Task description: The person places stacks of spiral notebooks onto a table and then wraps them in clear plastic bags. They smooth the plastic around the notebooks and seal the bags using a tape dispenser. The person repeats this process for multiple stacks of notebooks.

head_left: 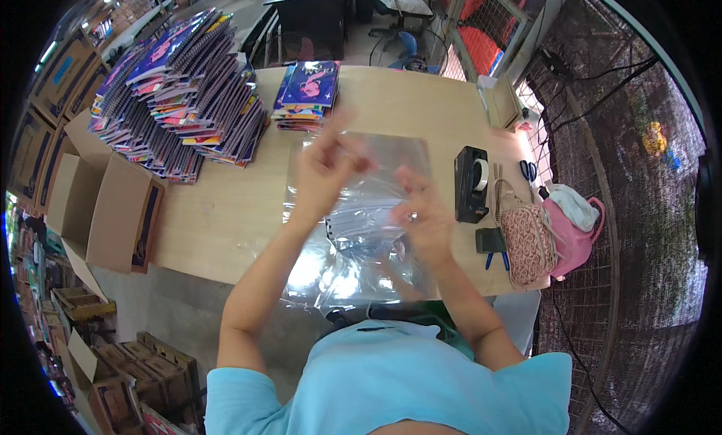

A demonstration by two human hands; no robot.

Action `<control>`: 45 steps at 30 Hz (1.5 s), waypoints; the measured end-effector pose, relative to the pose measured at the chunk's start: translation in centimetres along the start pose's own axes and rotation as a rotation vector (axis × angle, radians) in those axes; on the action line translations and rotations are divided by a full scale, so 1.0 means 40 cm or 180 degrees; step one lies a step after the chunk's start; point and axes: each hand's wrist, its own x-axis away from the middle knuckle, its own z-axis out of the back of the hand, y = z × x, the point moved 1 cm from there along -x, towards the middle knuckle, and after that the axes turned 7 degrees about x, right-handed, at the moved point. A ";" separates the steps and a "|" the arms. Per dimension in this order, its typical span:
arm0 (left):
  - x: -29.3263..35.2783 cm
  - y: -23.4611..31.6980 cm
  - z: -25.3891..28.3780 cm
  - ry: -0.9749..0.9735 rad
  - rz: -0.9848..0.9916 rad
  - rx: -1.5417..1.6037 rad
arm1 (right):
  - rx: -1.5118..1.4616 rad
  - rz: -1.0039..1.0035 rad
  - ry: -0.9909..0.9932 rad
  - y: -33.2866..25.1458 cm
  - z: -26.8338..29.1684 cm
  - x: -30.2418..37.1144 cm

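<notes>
My left hand [331, 168] is raised over the far part of a clear plastic sheet or bag [406, 153], its fingers smeared by motion. My right hand [427, 217], with a ring on one finger, hovers over the right side of the same plastic, also blurred. Whether either hand pinches something thin, I cannot tell. Between and below the hands lies a whitish, see-through bundle [365, 223] with a dark edge at its left. More shiny clear plastic [338, 273] spreads to the table's near edge.
Tall piles of spiral notebooks [184, 96] stand at far left, a smaller notebook stack [308, 89] beside them. An open carton [113, 209] adjoins the table's left edge. A tape dispenser [470, 185], scissors [529, 170], patterned pouch [526, 243] and pink bag [575, 235] sit right.
</notes>
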 end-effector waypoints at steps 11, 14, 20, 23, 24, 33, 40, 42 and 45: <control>0.180 -0.081 0.021 -0.0986 -0.1222 -0.3810 | 0.0378 -0.0053 -0.0055 -0.014 0.020 0.017; 0.138 0.022 0.025 -0.0301 -0.1196 -0.1040 | 0.1036 -0.0138 -0.0214 0.011 0.031 0.035; 0.162 -0.012 0.090 -0.0235 -0.0605 -0.1317 | -0.0360 0.0063 0.0468 -0.003 0.001 -0.002; 0.225 -0.098 0.107 -0.0513 -0.0398 -0.2599 | 0.0392 -0.0143 0.0163 0.001 0.047 0.019; 0.235 -0.112 0.085 -0.0542 -0.0311 -0.2964 | 0.0481 -0.0264 0.0112 0.020 0.035 0.038; 0.157 -0.177 0.036 -0.0027 0.0151 -0.2181 | 0.0376 -0.1194 0.0214 0.090 -0.025 0.036; 0.160 -0.224 0.052 0.0246 0.0076 -0.2223 | 0.0385 -0.1300 0.0053 0.136 -0.023 0.025; 0.146 -0.222 0.053 0.0493 0.0624 -0.1851 | 0.0154 -0.1800 0.0177 0.175 -0.024 0.027; 0.129 -0.229 0.057 0.0810 0.1331 -0.1089 | -0.0946 -0.2560 -0.0201 0.188 -0.022 -0.021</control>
